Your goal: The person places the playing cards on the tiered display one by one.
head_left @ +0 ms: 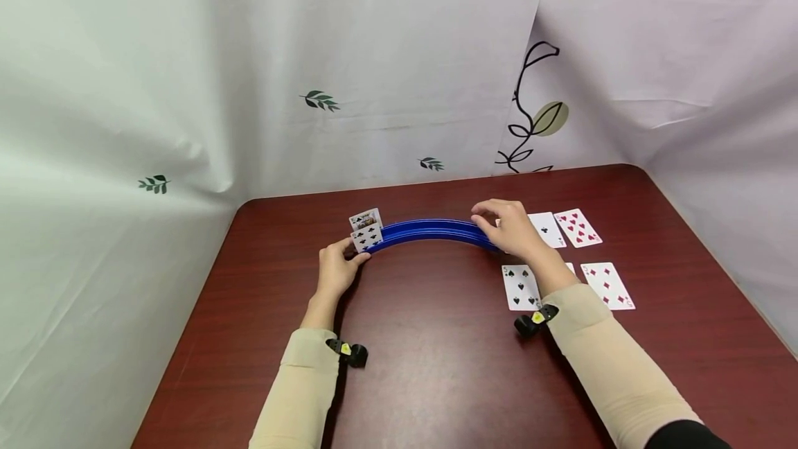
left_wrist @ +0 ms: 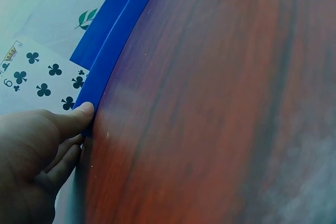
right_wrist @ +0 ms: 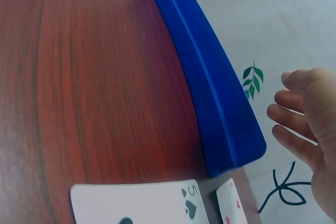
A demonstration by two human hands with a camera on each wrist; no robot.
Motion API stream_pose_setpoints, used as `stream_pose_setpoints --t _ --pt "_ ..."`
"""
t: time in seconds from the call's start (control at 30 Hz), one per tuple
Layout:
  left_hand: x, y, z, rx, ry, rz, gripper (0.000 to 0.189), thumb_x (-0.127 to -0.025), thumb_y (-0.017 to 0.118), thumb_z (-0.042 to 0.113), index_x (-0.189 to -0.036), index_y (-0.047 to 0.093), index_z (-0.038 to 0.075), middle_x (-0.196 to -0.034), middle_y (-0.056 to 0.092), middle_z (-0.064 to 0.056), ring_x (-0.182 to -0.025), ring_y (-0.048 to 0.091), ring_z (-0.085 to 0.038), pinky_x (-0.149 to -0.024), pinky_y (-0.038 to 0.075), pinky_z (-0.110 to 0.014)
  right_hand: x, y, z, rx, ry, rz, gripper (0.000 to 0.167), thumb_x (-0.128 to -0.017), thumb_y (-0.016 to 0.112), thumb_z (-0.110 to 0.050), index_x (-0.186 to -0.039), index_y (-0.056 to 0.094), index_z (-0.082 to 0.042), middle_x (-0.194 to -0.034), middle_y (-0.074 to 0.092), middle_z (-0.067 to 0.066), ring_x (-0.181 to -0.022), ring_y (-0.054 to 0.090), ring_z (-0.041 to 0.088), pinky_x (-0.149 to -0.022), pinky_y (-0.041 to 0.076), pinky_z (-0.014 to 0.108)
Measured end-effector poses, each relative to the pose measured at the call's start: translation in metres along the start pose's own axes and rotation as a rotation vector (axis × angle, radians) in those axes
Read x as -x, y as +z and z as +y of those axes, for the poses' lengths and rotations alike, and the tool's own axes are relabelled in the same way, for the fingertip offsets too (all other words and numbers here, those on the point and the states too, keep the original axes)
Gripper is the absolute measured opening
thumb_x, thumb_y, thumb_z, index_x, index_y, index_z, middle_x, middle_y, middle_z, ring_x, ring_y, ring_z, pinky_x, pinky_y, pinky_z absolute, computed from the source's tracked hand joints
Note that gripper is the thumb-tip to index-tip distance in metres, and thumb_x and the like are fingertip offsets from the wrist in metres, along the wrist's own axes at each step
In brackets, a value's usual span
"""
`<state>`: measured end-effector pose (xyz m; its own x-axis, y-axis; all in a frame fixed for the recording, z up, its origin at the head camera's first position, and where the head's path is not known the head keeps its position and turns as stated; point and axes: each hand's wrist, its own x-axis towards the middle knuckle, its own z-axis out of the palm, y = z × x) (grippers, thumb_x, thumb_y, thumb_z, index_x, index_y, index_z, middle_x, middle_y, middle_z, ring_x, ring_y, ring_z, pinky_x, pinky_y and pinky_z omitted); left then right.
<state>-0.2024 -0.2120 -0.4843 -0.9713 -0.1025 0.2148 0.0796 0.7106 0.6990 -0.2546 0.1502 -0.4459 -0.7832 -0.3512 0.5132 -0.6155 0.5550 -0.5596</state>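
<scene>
A curved blue card holder (head_left: 430, 229) stands on the table. At its left end, my left hand (head_left: 335, 272) pinches the holder, the thumb (left_wrist: 84, 113) on its front face. Two cards stand in the slot there: a six of clubs (head_left: 367, 237) in front and a king of clubs (head_left: 364, 219) behind, partly covered. My right hand (head_left: 512, 227) hovers by the holder's right end with loosely bent fingers. In the right wrist view those fingers (right_wrist: 291, 121) hold nothing and are apart from the holder (right_wrist: 220, 103).
On the right lie loose face-up cards: an ace of clubs (head_left: 547, 230), a hearts card (head_left: 578, 228), a five of spades (head_left: 520, 287) and a five of diamonds (head_left: 607, 286). My right hand and forearm partly hide others. A white patterned cloth (head_left: 399, 75) hangs behind the table (head_left: 436, 338).
</scene>
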Motion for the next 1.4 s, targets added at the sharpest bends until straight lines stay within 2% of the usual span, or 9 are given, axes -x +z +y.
stream_pose_setpoints --t 0.2,0.4,0.77,0.93,1.13,1.4 --pt "0.000 0.000 -0.001 0.002 -0.002 -0.004 0.027 -0.086 0.083 0.015 -0.110 0.077 0.004 -0.101 0.076 -0.015 -0.100 0.072 -0.028 -0.089 0.056 -0.044 0.004 -0.006 0.006 -0.008 0.000 0.025 0.011 -0.091 0.075 -0.005 -0.101 0.075 0.000 -0.096 0.075 0.013 -0.084 0.072 0.028 -0.076 0.060 0.048" --pt "0.000 0.001 -0.002 0.002 0.003 -0.005 0.025 -0.086 0.083 0.015 -0.108 0.077 0.004 -0.100 0.077 -0.015 -0.099 0.072 -0.028 -0.088 0.057 -0.044 0.008 -0.015 0.013 0.021 0.000 0.041 0.010 -0.090 0.075 -0.004 -0.099 0.075 0.000 -0.094 0.075 0.013 -0.084 0.073 0.031 -0.073 0.060 0.048" --pt "-0.001 0.001 -0.003 0.004 0.006 -0.002 0.022 -0.086 0.083 0.015 -0.105 0.078 0.005 -0.098 0.077 -0.014 -0.097 0.072 -0.027 -0.086 0.057 -0.044 0.016 -0.030 0.023 0.045 0.083 0.019 0.013 -0.093 0.072 -0.006 -0.103 0.074 0.002 -0.099 0.075 0.016 -0.086 0.073 0.032 -0.077 0.059 0.050" --pt "-0.001 0.001 -0.003 0.000 0.009 -0.001 0.022 -0.086 0.083 0.015 -0.104 0.078 0.005 -0.098 0.077 -0.014 -0.098 0.072 -0.027 -0.087 0.057 -0.043 0.020 -0.037 0.026 0.063 0.101 0.013 0.015 -0.094 0.071 -0.007 -0.105 0.073 0.003 -0.099 0.074 0.017 -0.084 0.073 0.034 -0.074 0.058 0.052" --pt "-0.001 0.001 -0.001 0.009 -0.006 -0.006 0.024 -0.086 0.083 0.014 -0.108 0.077 0.004 -0.099 0.076 -0.015 -0.098 0.073 -0.027 -0.088 0.057 -0.044 0.025 -0.045 0.035 0.080 0.124 0.002 0.015 -0.094 0.070 -0.006 -0.105 0.072 0.004 -0.101 0.074 0.019 -0.088 0.072 0.036 -0.078 0.058 0.054" --pt "0.000 0.001 0.000 0.011 0.019 0.015 0.023 -0.085 0.084 0.013 -0.105 0.078 0.003 -0.097 0.077 -0.015 -0.096 0.073 -0.029 -0.086 0.057 -0.045 0.029 -0.053 0.045 0.087 0.120 -0.007 0.014 -0.093 0.069 -0.004 -0.104 0.072 0.004 -0.099 0.073 0.018 -0.088 0.070 0.035 -0.079 0.057 0.053"
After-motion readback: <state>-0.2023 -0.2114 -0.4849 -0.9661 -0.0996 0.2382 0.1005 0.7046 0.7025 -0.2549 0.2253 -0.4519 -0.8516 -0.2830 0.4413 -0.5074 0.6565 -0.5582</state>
